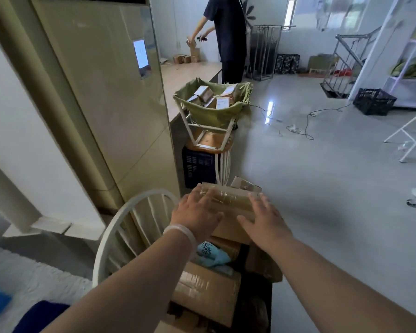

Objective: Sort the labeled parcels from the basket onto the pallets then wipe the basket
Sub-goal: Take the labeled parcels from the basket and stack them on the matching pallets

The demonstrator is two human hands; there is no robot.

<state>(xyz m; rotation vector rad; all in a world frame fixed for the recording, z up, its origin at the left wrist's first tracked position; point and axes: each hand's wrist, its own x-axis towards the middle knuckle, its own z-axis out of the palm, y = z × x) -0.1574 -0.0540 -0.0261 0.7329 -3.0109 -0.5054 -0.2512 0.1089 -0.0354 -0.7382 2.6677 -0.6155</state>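
Note:
A taped brown parcel (231, 200) lies on top of a stack of cardboard boxes (207, 289) right in front of me. My left hand (196, 212) rests flat on its left side, fingers spread. My right hand (264, 219) presses on its right side, fingers spread too. Further ahead stands the basket (211, 114), lined with green cloth on a white frame, with several labeled parcels (222, 103) inside. A light blue cloth (211, 254) lies among the boxes under my hands.
A tall beige cabinet (101, 97) fills the left. A white chair back (130, 227) curves beside the stack. A dark crate (197, 168) sits under the basket. A person (228, 37) works at the counter behind. A cable (305, 123) and a black crate (374, 100) lie on the floor.

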